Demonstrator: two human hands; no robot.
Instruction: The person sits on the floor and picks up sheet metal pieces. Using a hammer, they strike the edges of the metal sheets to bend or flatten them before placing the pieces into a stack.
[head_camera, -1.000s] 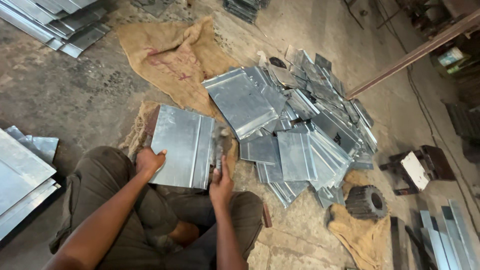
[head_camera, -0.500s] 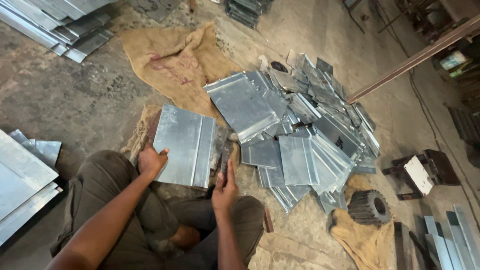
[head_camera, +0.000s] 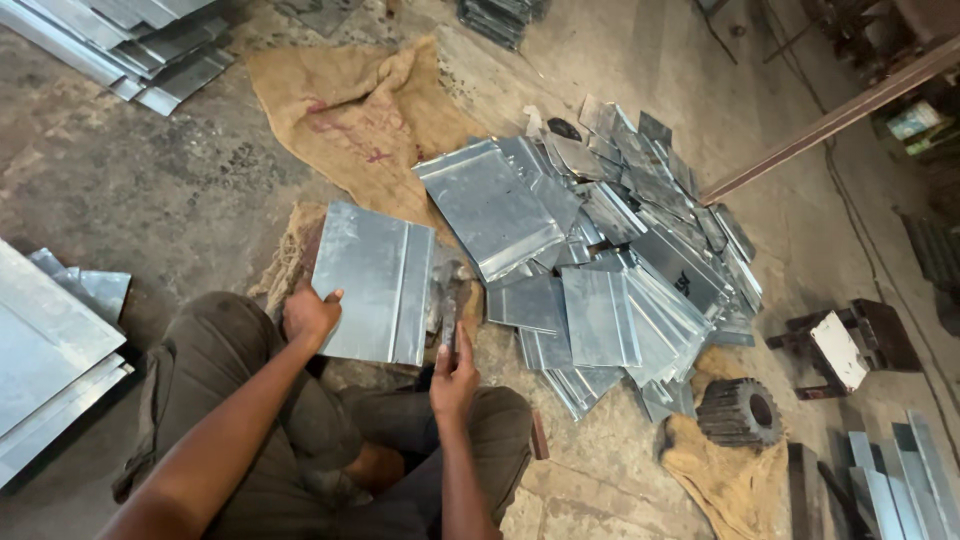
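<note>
Beside heaped sheets (head_camera: 610, 240), left hand (head_camera: 310, 315) gripping panel (head_camera: 372, 282), right hand (head_camera: 455, 375) clasping hammer (head_camera: 449, 305).

Tool (head_camera: 447, 300) under right hand (head_camera: 453, 378) – partly hidden, kind unclear; metal sheets (head_camera: 45, 360) at left – cut by edge.

Bare forearms, olive-brown trousers (head_camera: 260, 400)

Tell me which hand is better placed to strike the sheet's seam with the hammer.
The right hand: it grips the hammer beside the metal sheet, while the left hand holds the sheet's near edge.
</note>
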